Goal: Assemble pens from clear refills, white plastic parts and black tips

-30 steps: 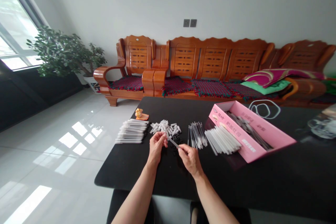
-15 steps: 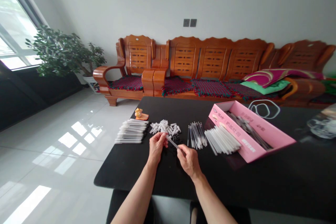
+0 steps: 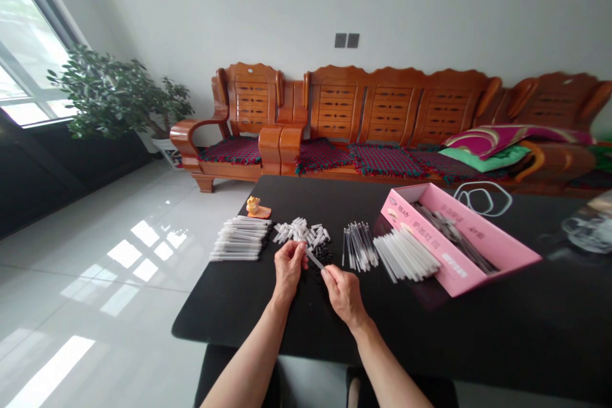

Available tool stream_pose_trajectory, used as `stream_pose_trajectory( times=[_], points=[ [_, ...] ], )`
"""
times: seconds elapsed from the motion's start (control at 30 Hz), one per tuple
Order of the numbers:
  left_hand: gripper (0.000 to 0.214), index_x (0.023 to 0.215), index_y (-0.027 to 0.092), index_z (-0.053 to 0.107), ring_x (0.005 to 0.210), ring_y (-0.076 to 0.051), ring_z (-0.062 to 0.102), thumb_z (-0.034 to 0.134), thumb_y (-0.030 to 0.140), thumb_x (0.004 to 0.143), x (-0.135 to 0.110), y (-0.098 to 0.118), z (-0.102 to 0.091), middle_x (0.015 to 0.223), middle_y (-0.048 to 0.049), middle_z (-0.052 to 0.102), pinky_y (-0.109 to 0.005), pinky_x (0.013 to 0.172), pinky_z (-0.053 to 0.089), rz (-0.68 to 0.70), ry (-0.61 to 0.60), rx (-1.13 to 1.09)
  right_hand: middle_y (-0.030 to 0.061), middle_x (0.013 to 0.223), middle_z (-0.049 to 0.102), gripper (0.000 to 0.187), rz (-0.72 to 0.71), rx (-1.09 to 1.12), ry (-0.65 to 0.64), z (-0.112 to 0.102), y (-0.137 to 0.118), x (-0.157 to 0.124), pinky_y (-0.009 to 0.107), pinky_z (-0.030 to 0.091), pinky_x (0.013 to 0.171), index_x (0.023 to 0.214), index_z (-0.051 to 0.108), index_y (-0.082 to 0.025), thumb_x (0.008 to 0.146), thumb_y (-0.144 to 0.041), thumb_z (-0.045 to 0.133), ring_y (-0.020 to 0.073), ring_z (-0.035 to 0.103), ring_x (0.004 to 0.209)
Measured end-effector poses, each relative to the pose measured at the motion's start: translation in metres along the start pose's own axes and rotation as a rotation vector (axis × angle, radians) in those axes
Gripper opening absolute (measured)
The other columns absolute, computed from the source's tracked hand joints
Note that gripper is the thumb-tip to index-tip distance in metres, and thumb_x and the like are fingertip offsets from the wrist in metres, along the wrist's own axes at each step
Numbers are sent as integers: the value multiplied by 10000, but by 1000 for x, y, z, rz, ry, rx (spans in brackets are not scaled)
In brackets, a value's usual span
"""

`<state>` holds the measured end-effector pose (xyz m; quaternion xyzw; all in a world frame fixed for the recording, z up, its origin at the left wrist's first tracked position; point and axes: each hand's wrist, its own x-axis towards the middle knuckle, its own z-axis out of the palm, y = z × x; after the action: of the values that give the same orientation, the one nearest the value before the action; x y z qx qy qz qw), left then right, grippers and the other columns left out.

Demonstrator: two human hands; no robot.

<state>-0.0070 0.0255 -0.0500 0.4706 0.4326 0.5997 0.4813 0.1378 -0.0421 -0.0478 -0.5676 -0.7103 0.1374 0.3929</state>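
Both my hands meet over the near middle of the black table [image 3: 268, 306] on one thin pen barrel [image 3: 314, 259]. My left hand [image 3: 289, 266] pinches its far end, fingers closed. My right hand [image 3: 342, 290] pinches the near end, fingers closed too. Just beyond my hands lies a heap of white and black pen caps [image 3: 305, 234]. A stack of finished white pens [image 3: 240, 238] lies to the left of the heap. To the right are a bunch of thin refills [image 3: 358, 245] and a row of white barrels [image 3: 405, 254].
An open pink box [image 3: 497, 248] with dark pens inside sits at the right. A small orange figurine [image 3: 255, 206] stands behind the pen stack. A white cord loop [image 3: 482, 197] lies at the back right. A wooden sofa [image 3: 382, 121] and a potted plant [image 3: 115, 99] stand beyond.
My right hand has crept slightly up and left toward my left hand, shortening the visible stretch of barrel between them. The piles on the table have not moved.
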Motion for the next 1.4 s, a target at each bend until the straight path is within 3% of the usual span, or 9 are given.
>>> stream_pose_trajectory(
  times=[0.27, 0.47, 0.67, 0.87, 1.0, 1.17, 1.27, 1.4],
  points=[
    [303, 845, 122, 659, 440, -72, 479, 660, 424, 817, 0, 3, 2, 553, 30, 558, -180, 439, 380, 27, -79, -63, -33, 532, 464, 383, 112, 250, -47, -12, -2, 3, 252, 284, 536, 691, 589, -184, 961, -393, 414, 123, 439, 505],
    [297, 853, 120, 664, 454, -77, 506, 665, 415, 818, -2, 10, 6, 572, 24, 573, -187, 462, 399, 19, -114, -111, -34, 538, 455, 380, 160, 379, -61, -19, 0, 6, 252, 290, 531, 669, 597, -176, 938, -402, 453, 123, 422, 521],
    [291, 878, 124, 674, 463, -86, 523, 658, 409, 823, -3, 14, 13, 570, 24, 581, -200, 485, 438, 52, -97, -100, -43, 515, 414, 382, 250, 521, -63, -21, 6, 6, 250, 254, 479, 667, 610, -172, 922, -424, 479, 108, 355, 480],
    [329, 880, 119, 714, 475, -100, 538, 672, 433, 790, -1, 18, 5, 580, 13, 599, -210, 471, 460, -36, -94, -54, -60, 484, 361, 404, 292, 575, -38, -17, 4, 7, 243, 242, 454, 756, 679, -153, 904, -487, 506, 102, 339, 459],
    [353, 862, 112, 716, 488, -102, 540, 698, 441, 735, 20, 28, -29, 588, 12, 608, -217, 477, 473, -9, 156, -49, -57, 478, 432, 447, 343, 687, 25, -17, 0, 7, 232, 239, 408, 893, 685, -146, 910, -533, 462, 91, 338, 397],
    [368, 886, 123, 690, 467, -115, 564, 674, 434, 690, 70, 42, -111, 559, 32, 598, -243, 503, 504, 113, 615, 91, -40, 504, 494, 426, 348, 717, 21, -15, 3, 7, 218, 246, 392, 954, 687, -138, 914, -513, 488, 80, 362, 392],
    [333, 877, 142, 681, 491, -145, 618, 655, 410, 681, 93, 46, -151, 586, 20, 626, -254, 508, 513, 95, 717, 256, -35, 511, 500, 402, 345, 699, 1, -13, 8, 7, 213, 268, 395, 964, 693, -144, 914, -496, 506, 86, 393, 413],
    [286, 837, 157, 688, 501, -173, 649, 640, 393, 682, 104, 44, -170, 556, 13, 630, -273, 562, 521, 3, 731, 455, -39, 506, 493, 394, 339, 681, 13, -11, 11, 6, 210, 273, 393, 965, 698, -150, 917, -491, 506, 86, 398, 415]
  ],
)
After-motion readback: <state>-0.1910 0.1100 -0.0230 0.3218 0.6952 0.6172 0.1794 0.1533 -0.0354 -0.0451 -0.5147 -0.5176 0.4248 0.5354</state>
